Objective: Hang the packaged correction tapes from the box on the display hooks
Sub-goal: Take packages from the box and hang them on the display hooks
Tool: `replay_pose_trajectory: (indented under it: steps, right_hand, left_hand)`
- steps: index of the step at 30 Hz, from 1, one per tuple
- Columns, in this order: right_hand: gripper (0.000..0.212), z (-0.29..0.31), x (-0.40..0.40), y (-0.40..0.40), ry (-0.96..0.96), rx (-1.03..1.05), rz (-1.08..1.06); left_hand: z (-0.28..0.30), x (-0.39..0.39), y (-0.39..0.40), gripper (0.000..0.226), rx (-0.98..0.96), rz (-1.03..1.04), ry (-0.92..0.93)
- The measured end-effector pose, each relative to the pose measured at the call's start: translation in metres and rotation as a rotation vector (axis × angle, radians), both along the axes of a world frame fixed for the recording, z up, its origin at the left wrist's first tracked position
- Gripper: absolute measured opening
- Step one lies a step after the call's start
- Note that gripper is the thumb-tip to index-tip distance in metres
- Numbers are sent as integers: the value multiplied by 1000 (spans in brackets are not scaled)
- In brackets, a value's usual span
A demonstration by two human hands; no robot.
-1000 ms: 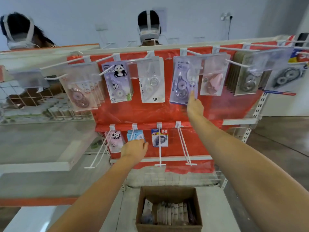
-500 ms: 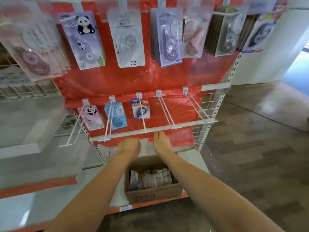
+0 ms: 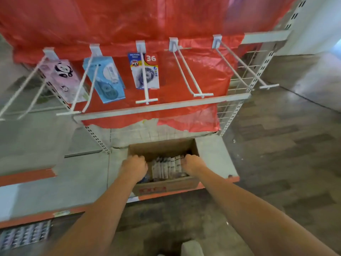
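Number "36" shows on one hanging pack (image 3: 144, 71). Left hand (image 3: 133, 167) and right hand (image 3: 192, 164) reach into the box (image 3: 166, 185). Fingers hidden; can't tell their grip.

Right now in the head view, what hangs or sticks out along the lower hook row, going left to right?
Pink panda pack → blue pack → pack marked 36 → bare hook → second bare hook.

We see a red plastic sheet (image 3: 129, 21) draped over a white slotted shelving upright (image 3: 265, 58). Right of the sheet runs a dark wood-patterned floor (image 3: 287, 145), and above the floor stands a pale wall (image 3: 321, 24).
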State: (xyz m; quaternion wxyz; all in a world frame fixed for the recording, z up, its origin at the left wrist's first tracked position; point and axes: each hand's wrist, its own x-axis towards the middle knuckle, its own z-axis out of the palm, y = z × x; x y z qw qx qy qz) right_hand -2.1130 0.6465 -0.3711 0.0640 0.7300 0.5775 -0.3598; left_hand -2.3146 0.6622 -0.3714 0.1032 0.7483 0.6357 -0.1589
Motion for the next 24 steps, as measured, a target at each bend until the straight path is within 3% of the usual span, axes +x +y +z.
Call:
replay_pose_trajectory:
  steps: [16, 24]
  right_hand:
    - [31, -290, 28, 108, -125, -52, 37]
    - [38, -384, 34, 176, -223, -177, 184]
  left_hand:
    - [-307, 1, 100, 32, -143, -12, -135]
    - [-400, 11, 164, 50, -474, 159, -116]
